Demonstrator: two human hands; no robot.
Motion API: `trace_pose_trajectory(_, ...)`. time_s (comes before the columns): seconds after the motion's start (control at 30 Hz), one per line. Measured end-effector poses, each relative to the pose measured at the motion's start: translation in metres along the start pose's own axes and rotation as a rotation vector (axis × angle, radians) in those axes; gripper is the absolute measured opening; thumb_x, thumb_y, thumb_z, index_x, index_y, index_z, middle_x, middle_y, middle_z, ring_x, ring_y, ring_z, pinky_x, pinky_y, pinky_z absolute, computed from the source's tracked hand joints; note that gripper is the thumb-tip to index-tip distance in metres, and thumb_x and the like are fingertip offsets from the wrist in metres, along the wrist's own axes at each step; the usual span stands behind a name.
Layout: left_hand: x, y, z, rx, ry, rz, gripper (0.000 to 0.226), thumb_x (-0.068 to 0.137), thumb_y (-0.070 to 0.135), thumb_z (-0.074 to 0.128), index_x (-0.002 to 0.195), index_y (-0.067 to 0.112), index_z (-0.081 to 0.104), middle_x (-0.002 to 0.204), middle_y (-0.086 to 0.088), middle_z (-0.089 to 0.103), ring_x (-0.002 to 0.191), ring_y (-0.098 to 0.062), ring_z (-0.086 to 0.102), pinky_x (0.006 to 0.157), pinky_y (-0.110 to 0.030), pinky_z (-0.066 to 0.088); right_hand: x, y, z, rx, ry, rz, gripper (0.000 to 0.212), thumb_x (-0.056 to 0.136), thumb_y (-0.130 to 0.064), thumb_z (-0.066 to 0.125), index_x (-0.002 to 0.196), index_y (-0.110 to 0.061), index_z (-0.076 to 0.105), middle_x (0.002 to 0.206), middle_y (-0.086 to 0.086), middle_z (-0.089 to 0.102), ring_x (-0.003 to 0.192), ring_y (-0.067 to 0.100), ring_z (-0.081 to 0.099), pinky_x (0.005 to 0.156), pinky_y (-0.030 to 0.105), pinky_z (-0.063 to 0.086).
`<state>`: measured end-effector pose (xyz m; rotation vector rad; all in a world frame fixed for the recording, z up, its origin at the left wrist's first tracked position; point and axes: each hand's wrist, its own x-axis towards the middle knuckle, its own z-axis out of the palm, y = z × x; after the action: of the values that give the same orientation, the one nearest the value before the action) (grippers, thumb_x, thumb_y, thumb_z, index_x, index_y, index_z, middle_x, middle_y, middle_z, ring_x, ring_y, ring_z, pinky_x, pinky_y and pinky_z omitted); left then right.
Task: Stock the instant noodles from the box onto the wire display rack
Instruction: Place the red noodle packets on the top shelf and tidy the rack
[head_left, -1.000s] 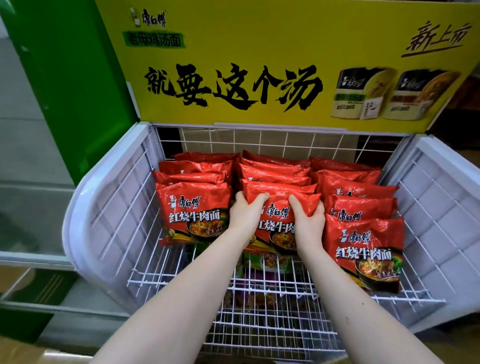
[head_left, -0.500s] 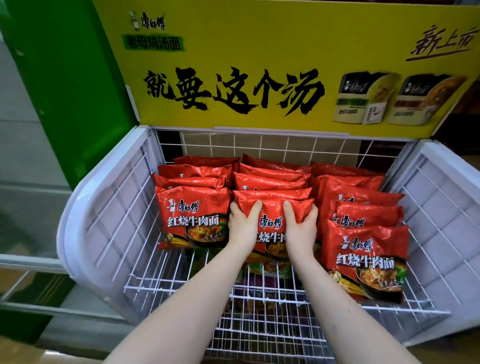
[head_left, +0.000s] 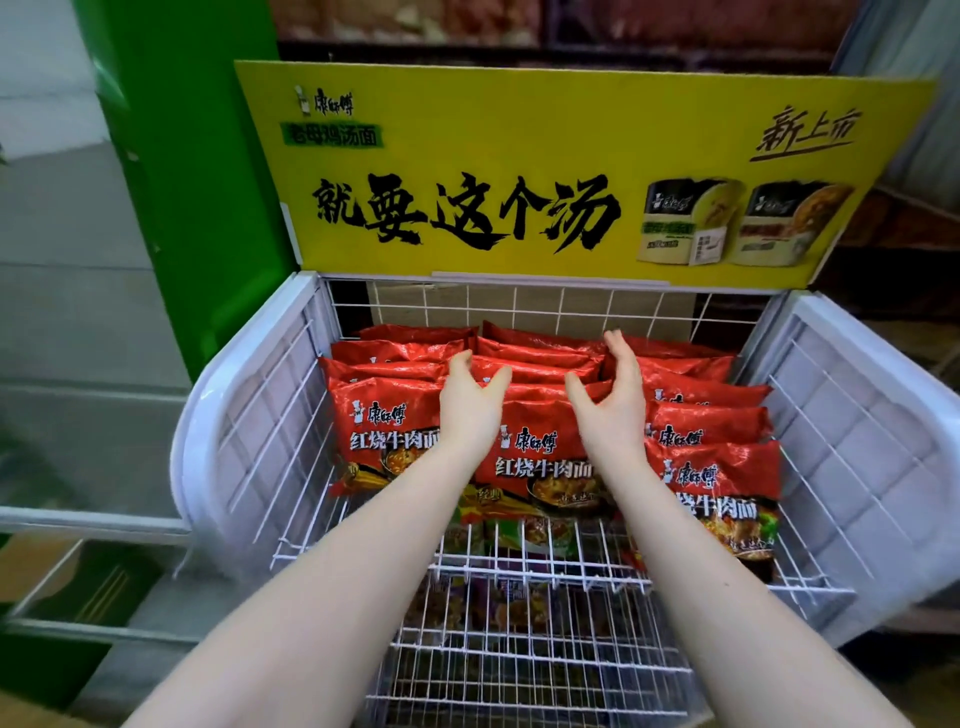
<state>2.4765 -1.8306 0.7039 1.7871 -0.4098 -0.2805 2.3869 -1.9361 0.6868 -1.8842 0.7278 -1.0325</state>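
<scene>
Red instant noodle packets fill the white wire display rack (head_left: 582, 571) in three leaning rows. The middle row's front packet (head_left: 540, 457) leans back against the ones behind it. My left hand (head_left: 470, 405) hovers over the left side of the middle row, fingers spread and holding nothing. My right hand (head_left: 613, 400) is raised over the right side of that row, fingers apart, its fingertips reaching toward the rear packets (head_left: 540, 343). Left-row front packet (head_left: 384, 431) and right-row front packet (head_left: 722, 488) stand on either side. The box is not in view.
A yellow sign board (head_left: 571, 171) stands upright behind the rack. White plastic side panels (head_left: 244, 415) close the rack left and right. A green pillar (head_left: 192, 182) rises at the left. A lower wire shelf (head_left: 519, 649) holds other packets underneath.
Both hands have let go of the middle front packet, opened, and moved up and back over the row. The camera has pulled back, showing more of the sign.
</scene>
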Motion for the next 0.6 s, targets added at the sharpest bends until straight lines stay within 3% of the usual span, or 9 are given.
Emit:
trace_pose_trajectory(0.17,-0.005,0.0,-0.003,0.007,0.085,0.098,0.043,0.093,0.021,0.055,0.134,0.012,0.044,0.137,-0.004,0.048,0.128,-0.019,0.043,0.103,-0.027,0.032,-0.018,-0.001,-0.005,-0.319,-0.068,-0.165,0.044,0.093,-0.024,0.052,0.136,-0.02,0.046,0.147,-0.003,0.039,0.138,0.015,0.032,0.116,0.039,0.023)
trace_pose_trajectory(0.3,-0.016,-0.011,0.0,0.015,0.151,0.084,0.027,0.091,0.017,0.056,0.117,0.014,0.051,0.119,-0.002,0.053,0.114,-0.018,0.05,0.095,-0.027,0.038,-0.038,0.02,0.005,-0.679,-0.319,-0.204,0.045,0.094,-0.036,0.048,0.138,-0.028,0.043,0.151,-0.008,0.034,0.143,0.015,0.019,0.118,0.038,0.013)
trace_pose_trajectory(0.4,-0.021,-0.011,0.0,0.043,0.157,0.097,0.023,0.09,0.014,0.056,0.112,0.014,0.052,0.114,-0.002,0.053,0.11,-0.018,0.051,0.095,-0.032,0.042,-0.031,0.018,0.003,-0.658,-0.345,-0.206,0.045,0.094,-0.037,0.048,0.138,-0.027,0.044,0.151,-0.006,0.034,0.144,0.016,0.019,0.119,0.037,0.006)
trace_pose_trajectory(0.6,-0.032,0.008,0.011,0.056,0.097,0.211,0.01,0.092,0.018,0.053,0.101,0.019,0.053,0.11,-0.003,0.057,0.108,-0.02,0.052,0.098,-0.041,0.043,-0.027,-0.007,-0.029,-0.56,-0.195,-0.291,0.045,0.094,-0.031,0.051,0.138,-0.023,0.045,0.147,-0.003,0.041,0.141,0.018,0.027,0.117,0.037,0.013)
